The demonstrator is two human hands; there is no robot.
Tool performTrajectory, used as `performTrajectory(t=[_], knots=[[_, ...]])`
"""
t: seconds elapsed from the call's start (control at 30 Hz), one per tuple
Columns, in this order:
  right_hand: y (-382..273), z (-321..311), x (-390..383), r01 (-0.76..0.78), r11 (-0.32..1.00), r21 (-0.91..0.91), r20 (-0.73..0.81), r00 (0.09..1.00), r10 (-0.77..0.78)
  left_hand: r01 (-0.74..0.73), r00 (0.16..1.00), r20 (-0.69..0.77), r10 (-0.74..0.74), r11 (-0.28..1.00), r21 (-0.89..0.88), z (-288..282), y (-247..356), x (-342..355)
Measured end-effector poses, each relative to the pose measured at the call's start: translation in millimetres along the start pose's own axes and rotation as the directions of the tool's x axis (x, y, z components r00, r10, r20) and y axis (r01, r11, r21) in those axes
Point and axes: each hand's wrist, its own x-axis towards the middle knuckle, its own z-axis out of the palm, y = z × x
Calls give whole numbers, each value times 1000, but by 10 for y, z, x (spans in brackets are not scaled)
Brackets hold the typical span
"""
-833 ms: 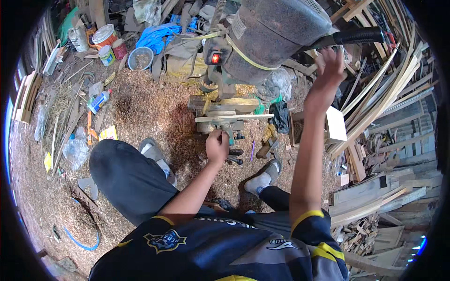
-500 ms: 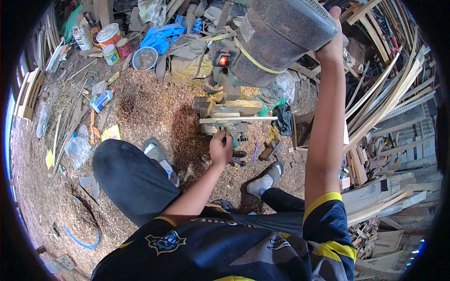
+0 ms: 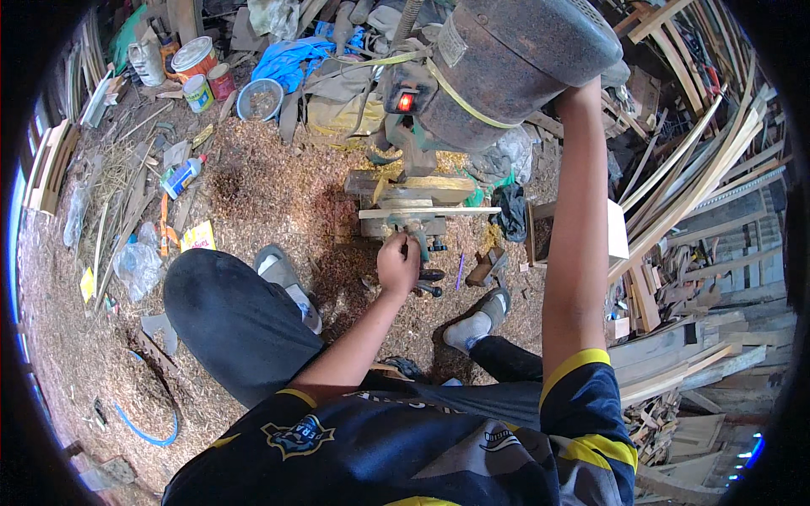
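Observation:
My left hand (image 3: 398, 265) is curled in a fist just in front of a clamp or vise (image 3: 422, 228); what sits in its fingers is hidden. A thin pale wooden strip (image 3: 456, 212) lies across the vise, with thicker wood pieces (image 3: 439, 187) behind it. Above stands a machine with a rusty, rounded motor housing (image 3: 515, 72), a yellow band around it and a lit red switch (image 3: 406, 102). Stretched far forward, my right hand (image 3: 579, 98) is at the housing's right side, its fingers hidden behind the metal.
Wood shavings cover the floor (image 3: 253, 181) around my feet. A hand plane-like wooden block (image 3: 487, 266) lies by my right foot. Paint cans (image 3: 194, 57) and a pale blue tub (image 3: 260, 99) stand at the far left. Long wooden strips (image 3: 700, 185) lean on the right.
My right hand has slid down from the housing's outer edge, and its fingers are now out of sight. The motor housing has shifted slightly right and up. My left hand stays by the vise.

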Motion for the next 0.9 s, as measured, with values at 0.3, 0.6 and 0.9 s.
performTrajectory(t=[0.3,0.6,0.9], knots=[[78,115,83,-61,939,337,247,969,-26,41,998,52,-40,999,-19,-17,113,2],[2011,-937,-2916,-151,748,-646,-276,960,-44,114,991,75,-109,992,-57,-24,-90,-24],[2964,-1228,-4940,-115,352,-929,61,889,453,109,991,85,-104,993,-56,-38,-42,-9]])
